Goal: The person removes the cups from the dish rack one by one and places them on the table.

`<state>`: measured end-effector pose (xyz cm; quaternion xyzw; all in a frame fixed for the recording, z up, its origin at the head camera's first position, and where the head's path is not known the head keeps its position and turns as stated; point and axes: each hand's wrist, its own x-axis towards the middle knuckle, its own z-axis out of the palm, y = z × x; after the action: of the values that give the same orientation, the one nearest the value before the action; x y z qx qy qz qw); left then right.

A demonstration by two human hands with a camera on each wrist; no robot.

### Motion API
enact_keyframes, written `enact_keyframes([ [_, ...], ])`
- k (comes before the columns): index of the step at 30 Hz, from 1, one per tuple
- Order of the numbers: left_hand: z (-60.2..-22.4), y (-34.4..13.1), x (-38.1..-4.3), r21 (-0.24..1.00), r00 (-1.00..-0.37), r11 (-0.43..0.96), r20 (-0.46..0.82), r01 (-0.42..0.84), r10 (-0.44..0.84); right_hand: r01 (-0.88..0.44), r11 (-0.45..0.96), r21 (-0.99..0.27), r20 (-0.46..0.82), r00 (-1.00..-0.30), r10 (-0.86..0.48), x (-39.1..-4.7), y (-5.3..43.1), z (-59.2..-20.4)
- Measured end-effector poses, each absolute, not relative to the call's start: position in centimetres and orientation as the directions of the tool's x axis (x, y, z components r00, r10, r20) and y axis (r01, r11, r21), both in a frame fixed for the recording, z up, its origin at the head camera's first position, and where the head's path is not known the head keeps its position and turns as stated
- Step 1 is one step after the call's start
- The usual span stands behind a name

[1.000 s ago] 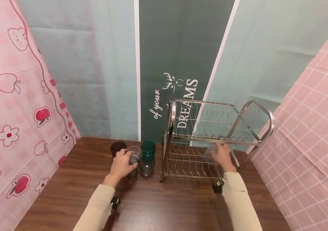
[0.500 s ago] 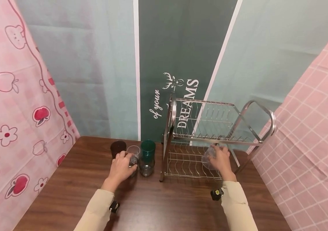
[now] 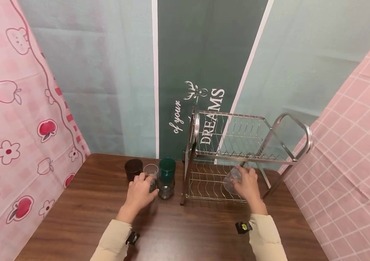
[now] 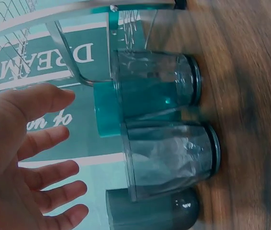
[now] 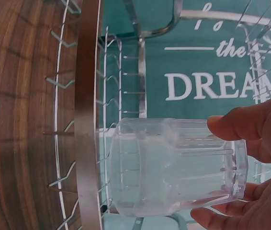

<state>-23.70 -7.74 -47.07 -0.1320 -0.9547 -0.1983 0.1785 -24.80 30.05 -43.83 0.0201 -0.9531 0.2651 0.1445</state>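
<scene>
In my right hand (image 3: 247, 185) is a clear tumbler (image 3: 231, 182), gripped by fingers and thumb near its narrow base. The right wrist view shows this tumbler (image 5: 174, 165) upside down, its wide rim beside the wires of the dish rack's lower tier (image 3: 211, 188). My left hand (image 3: 139, 194) hovers close to a group of cups, fingers spread and apart from them in the left wrist view. The group holds a clear cup (image 4: 174, 158), another clear cup (image 4: 154, 76), a teal-green cup (image 3: 167, 167) and a dark brown cup (image 3: 133, 168).
The metal rack (image 3: 243, 158) has two tiers and stands at the back right of the wooden table (image 3: 178, 232). Its upper tier and curved side handles rise above my right hand. Patterned cloths hang behind and on both sides.
My right hand has brought the tumbler a little to the left and toward me within the lower tier. The left hand has shifted slightly right and nearer to me.
</scene>
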Motion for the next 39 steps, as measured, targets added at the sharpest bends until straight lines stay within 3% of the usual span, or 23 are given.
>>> enact_keyframes([
  [15, -47.3, -6.2, -22.2, 0.32, -0.893, 0.879, 0.396, 0.354, 0.215, -0.17, 0.853, -0.494, 0.359, -0.933, 0.021, -22.3, 28.3, -42.7],
  [31, -48.0, -4.5, -21.2, 0.384, -0.87, 0.824, 0.431, 0.417, 0.24, -0.2, 0.812, -0.548, 0.427, -0.902, 0.066, -19.6, 26.8, -43.0],
  [39, -48.2, -3.3, -20.6, 0.478, -0.871, 0.76, 0.432, 0.441, 0.233, -0.25, 0.769, -0.589, 0.492, -0.865, 0.095, -18.7, 25.9, -43.4],
])
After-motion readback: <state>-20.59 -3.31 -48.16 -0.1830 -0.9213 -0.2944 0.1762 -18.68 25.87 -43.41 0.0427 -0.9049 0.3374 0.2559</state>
